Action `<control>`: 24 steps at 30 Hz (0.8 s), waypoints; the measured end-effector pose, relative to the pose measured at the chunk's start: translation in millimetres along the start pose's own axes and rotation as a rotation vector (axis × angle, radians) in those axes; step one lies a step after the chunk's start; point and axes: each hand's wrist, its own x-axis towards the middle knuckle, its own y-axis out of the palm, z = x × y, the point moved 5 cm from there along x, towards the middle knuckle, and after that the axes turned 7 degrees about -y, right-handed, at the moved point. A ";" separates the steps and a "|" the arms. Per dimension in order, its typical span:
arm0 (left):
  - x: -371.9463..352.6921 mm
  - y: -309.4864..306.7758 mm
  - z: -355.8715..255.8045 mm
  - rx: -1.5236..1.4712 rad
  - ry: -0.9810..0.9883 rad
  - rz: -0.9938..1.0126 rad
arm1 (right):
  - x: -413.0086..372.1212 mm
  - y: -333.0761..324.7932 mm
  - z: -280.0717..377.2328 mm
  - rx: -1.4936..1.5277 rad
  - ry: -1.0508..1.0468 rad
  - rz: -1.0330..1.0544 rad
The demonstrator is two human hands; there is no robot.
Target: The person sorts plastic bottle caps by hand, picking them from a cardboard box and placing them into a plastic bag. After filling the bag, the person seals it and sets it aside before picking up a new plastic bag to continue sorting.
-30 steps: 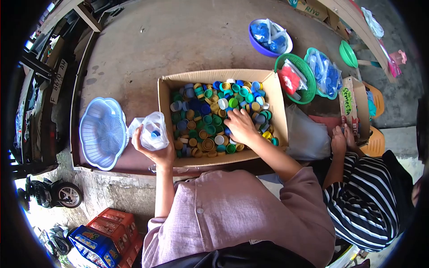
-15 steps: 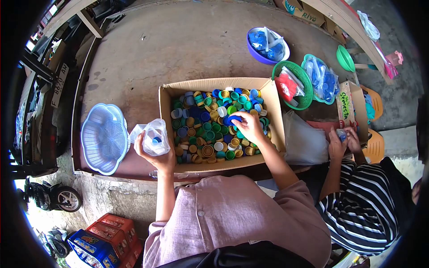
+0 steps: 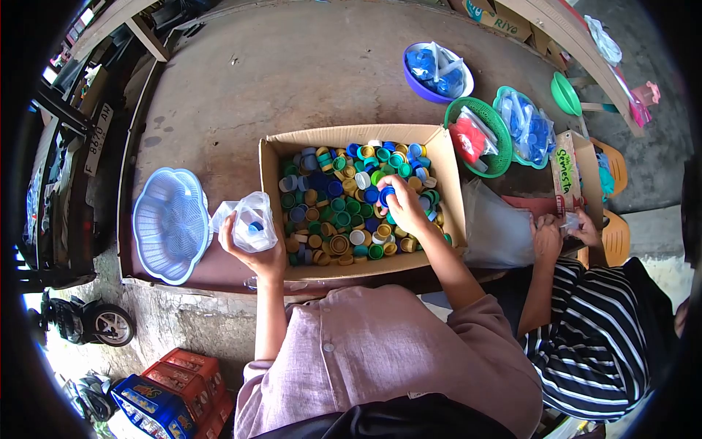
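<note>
My left hand (image 3: pixel 254 252) is closed round a clear plastic bag (image 3: pixel 257 212), held with its mouth spread just off the left side of the cardboard box. Inside the bag lies a blue bottle cap (image 3: pixel 255 227). Over the box, my right hand (image 3: pixel 404 205) pinches a blue bottle cap (image 3: pixel 387 195) between thumb and fingers. The cardboard box (image 3: pixel 351 134) below is full of loose bottle caps (image 3: pixel 340 219) in blue, green, yellow and white. To the left of the bag stands a pale blue plastic basket (image 3: pixel 172 227).
A purple-rimmed bowl (image 3: pixel 415 84), a green basket (image 3: pixel 504 150) and a teal basket (image 3: pixel 537 164) with bagged items stand at the right. Clear plastic bags (image 3: pixel 497 234) lie beside the box. A co-worker's hands (image 3: pixel 548 234) handle a small bag at the right edge.
My right hand has drawn slightly down and turned, with the blue cap still pinched. My left hand and the bag barely move. The co-worker's hands have shifted lower.
</note>
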 end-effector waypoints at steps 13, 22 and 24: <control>1.5 1.2 1.8 0.016 -0.014 0.037 | 5.0 -3.8 8.8 0.196 0.155 0.040; 1.4 5.0 3.9 0.034 -0.039 0.052 | 6.1 -4.2 -4.7 0.154 0.045 -0.005; -0.6 3.9 5.1 0.038 -0.056 0.070 | 6.5 -4.1 -5.7 0.162 0.089 0.016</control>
